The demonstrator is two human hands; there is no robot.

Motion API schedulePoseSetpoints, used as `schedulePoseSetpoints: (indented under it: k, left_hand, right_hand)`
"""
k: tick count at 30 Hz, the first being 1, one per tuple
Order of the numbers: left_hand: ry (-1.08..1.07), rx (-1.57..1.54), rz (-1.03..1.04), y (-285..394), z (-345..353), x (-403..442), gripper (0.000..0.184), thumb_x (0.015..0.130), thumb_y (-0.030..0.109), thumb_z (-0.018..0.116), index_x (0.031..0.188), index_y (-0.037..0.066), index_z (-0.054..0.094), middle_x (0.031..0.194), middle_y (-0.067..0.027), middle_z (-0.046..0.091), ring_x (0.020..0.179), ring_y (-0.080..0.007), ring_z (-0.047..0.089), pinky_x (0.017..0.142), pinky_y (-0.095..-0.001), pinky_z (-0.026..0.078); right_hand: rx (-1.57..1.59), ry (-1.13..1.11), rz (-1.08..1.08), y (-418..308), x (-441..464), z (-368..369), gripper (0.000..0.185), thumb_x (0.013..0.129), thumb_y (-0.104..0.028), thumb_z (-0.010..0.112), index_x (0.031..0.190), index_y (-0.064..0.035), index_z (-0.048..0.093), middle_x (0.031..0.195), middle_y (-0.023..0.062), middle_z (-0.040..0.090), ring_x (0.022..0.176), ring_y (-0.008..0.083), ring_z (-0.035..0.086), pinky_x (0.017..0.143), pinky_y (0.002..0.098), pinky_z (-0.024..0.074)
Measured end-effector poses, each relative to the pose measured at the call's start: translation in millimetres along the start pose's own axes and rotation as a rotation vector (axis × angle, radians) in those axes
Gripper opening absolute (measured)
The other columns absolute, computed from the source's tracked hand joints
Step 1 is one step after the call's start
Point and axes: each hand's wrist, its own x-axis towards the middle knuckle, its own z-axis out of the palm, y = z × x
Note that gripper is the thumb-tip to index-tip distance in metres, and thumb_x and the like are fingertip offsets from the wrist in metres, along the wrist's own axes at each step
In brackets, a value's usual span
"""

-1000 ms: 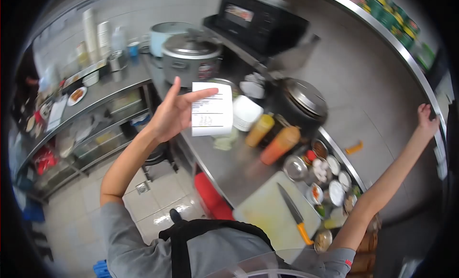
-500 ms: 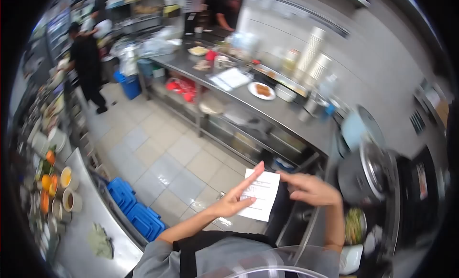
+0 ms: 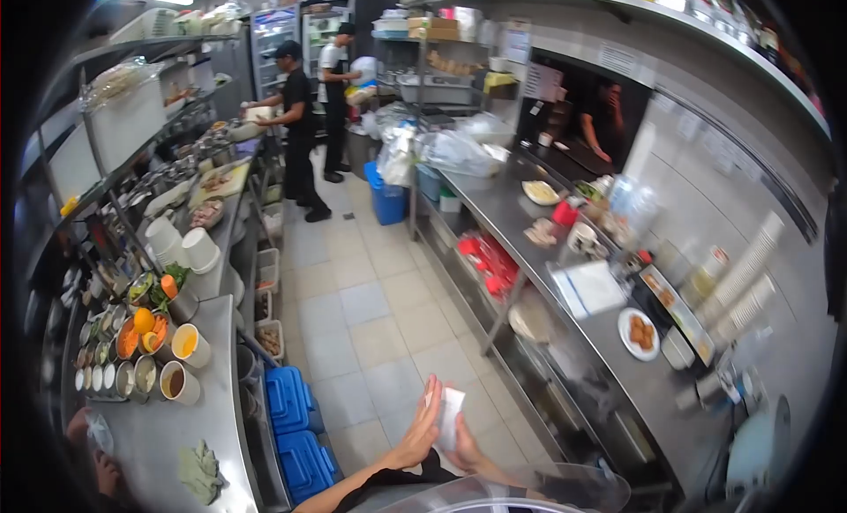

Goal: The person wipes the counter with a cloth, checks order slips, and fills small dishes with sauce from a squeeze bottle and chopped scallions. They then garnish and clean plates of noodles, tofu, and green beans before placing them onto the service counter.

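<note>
Low in the middle of the head view, a white paper slip (image 3: 449, 418) is curled or folded between my two hands. My left hand (image 3: 418, 435) is on its left side, fingers long and close together, pressed along the paper. From the right, my right hand (image 3: 469, 449) holds the slip's other side, its fingers partly hidden behind the paper. Both hands are in front of my body, above the tiled floor, touching no counter. Whatever print the slip carries cannot be read from this angle.
Left, a steel counter (image 3: 218, 354) bears sauce tubs, vegetables and a green cloth (image 3: 201, 471); blue lidded bins (image 3: 296, 398) stand below. At the far left edge is another person's hand (image 3: 106, 473). Right, another counter holds a plate of fried food (image 3: 638, 335). Two people work ahead.
My view has swung up and left, showing more of the aisle. My hands have come together around the slip, which lay flat before and is now curled or folded.
</note>
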Motion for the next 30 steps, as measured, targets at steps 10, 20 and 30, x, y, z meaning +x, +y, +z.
schedulePoseSetpoints:
  k: [10,20,30]
  left_hand:
    - [0.748,0.216,-0.167,-78.3,-204.5,76.9,0.075,0.087,0.039,0.030,0.141,-0.004,0.001,0.149,-0.0189,-0.008,0.138,-0.0304,-0.007,0.110,-0.0390,-0.003]
    - [1.089,0.322,-0.299,-200.0,-423.4,189.4,0.047,0.079,-0.004,0.054,0.126,0.002,0.049,0.131,-0.0169,0.045,0.119,-0.0251,0.044,0.098,-0.0326,0.034]
    - [0.880,0.320,-0.087,-297.6,-612.8,415.3,0.034,0.079,-0.001,0.058,0.114,-0.001,0.059,0.112,-0.0131,0.061,0.106,-0.0207,0.055,0.093,-0.0302,0.039]
  right_hand:
    - [-0.455,-0.916,-0.144,-3.9,339.3,90.1,0.076,0.093,-0.053,0.028,0.143,-0.0059,-0.005,0.150,0.0117,-0.002,0.138,0.0229,0.003,0.111,0.0375,0.0042]
    - [-1.383,-0.211,0.384,160.2,614.2,-239.0,0.055,0.088,-0.039,0.051,0.125,0.0007,0.047,0.125,0.0229,0.049,0.120,0.0297,0.046,0.100,0.0349,0.0352]
    - [-1.313,0.708,1.336,19.2,521.0,-430.7,0.049,0.089,-0.037,0.048,0.122,-0.0014,0.048,0.103,0.0185,0.060,0.091,0.0289,0.057,0.072,0.0377,0.0396]
